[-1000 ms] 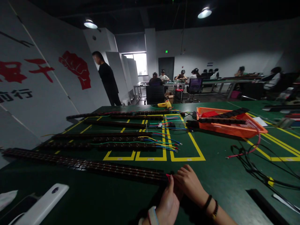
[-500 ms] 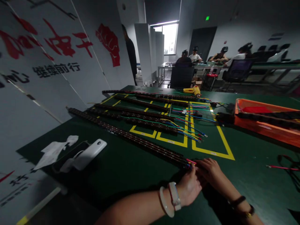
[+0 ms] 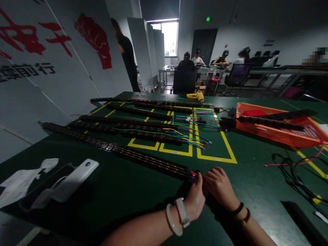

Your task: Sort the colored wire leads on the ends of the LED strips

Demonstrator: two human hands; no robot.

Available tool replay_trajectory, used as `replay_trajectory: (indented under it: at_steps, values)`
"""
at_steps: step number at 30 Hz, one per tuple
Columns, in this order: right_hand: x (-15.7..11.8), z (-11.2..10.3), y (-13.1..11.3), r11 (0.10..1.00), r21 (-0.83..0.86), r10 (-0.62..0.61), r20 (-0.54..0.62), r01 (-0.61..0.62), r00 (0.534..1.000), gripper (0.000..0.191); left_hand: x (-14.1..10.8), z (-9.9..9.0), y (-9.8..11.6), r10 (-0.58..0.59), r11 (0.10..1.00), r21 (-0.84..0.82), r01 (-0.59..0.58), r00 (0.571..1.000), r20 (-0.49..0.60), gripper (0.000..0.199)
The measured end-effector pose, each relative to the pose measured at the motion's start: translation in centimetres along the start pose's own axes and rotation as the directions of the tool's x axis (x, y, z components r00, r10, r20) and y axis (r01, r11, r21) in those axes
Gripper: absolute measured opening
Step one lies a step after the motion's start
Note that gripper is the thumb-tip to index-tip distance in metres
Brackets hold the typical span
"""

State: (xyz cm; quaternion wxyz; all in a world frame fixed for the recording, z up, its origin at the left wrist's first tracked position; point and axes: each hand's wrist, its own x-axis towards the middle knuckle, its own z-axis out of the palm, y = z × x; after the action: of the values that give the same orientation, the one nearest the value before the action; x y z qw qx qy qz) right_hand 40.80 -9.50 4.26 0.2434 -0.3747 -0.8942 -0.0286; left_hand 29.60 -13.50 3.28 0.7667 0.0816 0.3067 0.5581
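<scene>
A long dark wire harness [image 3: 151, 160], with several parallel strands, runs diagonally over the green table to my hands. Short red, yellow and blue wires [image 3: 192, 175] come out of its near end. My left hand [image 3: 195, 201] is closed at these wires, thumb upward, pinching them. Close against it on the right, my right hand [image 3: 219, 186] has its fingers curled and closed; its fingertips and whatever they grip are hidden behind the left hand. More harnesses [image 3: 148, 131] lie behind, their coloured leads ending in ring terminals.
An orange basket [image 3: 269, 134] holding dark strips stands at right, near loose black cables [image 3: 294, 174]. A yellow heat gun [image 3: 196, 96] lies at the far edge. At left are a white phone [image 3: 74, 181] and crumpled paper [image 3: 22, 179]. Several people sit at a far table; one stands left.
The view has turned to the right, bringing more of the basket and cables into sight. Both hands stay together at the harness end; the red wire tip is now more covered by my fingers.
</scene>
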Motion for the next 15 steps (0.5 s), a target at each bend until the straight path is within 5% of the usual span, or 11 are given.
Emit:
replay_trajectory:
  at_steps: [6, 15]
  values:
    - [-0.8, 0.8, 0.0, 0.983, -0.107, -0.152, -0.012, 0.150, 0.988, 0.022, 0.4, -0.2, -0.7, 0.054, 0.998, -0.032, -0.059, 0.992, -0.116, 0.023]
    - [-0.8, -0.8, 1.5, 0.996, 0.087, -0.028, 0.031, 0.025, 0.999, 0.029, 0.2, 0.0, -0.3, 0.022, 0.998, -0.058, -0.021, 1.000, 0.011, 0.026]
